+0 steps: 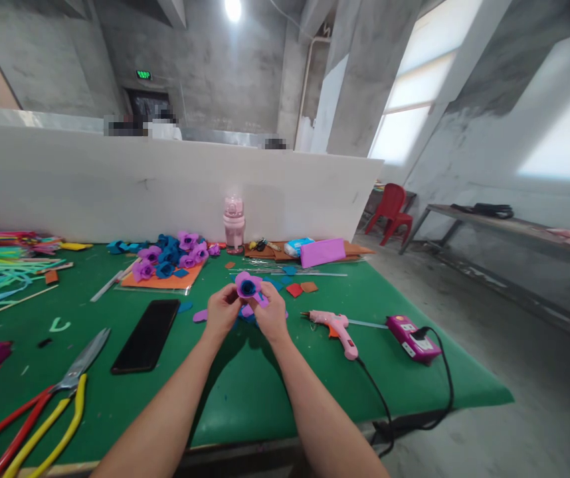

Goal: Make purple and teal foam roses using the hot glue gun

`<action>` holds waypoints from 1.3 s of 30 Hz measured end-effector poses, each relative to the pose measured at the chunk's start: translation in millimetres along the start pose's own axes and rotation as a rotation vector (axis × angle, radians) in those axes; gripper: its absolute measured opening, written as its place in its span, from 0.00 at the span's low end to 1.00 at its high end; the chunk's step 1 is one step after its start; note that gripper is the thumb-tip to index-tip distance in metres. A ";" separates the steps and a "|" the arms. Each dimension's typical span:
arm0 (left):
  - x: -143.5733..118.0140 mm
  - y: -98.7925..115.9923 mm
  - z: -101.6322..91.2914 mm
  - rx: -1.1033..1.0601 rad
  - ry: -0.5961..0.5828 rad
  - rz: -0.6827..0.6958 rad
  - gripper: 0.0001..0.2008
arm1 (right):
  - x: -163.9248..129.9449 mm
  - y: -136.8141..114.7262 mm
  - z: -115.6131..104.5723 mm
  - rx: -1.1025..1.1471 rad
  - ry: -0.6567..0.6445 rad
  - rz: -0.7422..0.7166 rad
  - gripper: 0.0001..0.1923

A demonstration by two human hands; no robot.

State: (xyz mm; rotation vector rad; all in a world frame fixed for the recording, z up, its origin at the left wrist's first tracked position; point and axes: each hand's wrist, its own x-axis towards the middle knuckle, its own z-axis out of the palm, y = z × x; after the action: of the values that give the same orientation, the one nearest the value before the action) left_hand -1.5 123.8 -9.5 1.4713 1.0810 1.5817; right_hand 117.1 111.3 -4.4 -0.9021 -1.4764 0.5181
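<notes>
Both of my hands hold a small foam flower (248, 286) with purple petals and a blue centre, above the green table (245, 392). My left hand (222, 311) pinches its left side. My right hand (271, 314) grips the petals on its right side from below. Loose purple and blue foam pieces (199, 316) lie on the table just under my hands. A pile of finished purple and blue flowers (173, 255) rests on an orange sheet farther back.
A pink glue gun (333, 328) and a pink power adapter (411, 338) lie to the right with a black cable. A black phone (147, 334), scissors (78, 367) and pliers (30, 435) lie left. A pink bottle (234, 224) stands by the white partition (115, 186).
</notes>
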 end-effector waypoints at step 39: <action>11.8 4.0 -5.7 -0.559 0.118 -0.307 0.16 | -1.5 -14.6 -4.1 0.241 -0.303 0.108 0.07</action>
State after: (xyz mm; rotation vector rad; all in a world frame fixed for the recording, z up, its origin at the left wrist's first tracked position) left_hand -8.2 132.3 -1.2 0.8099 0.7895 1.5886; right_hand 117.8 100.7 6.6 -0.7373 -1.5989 0.9244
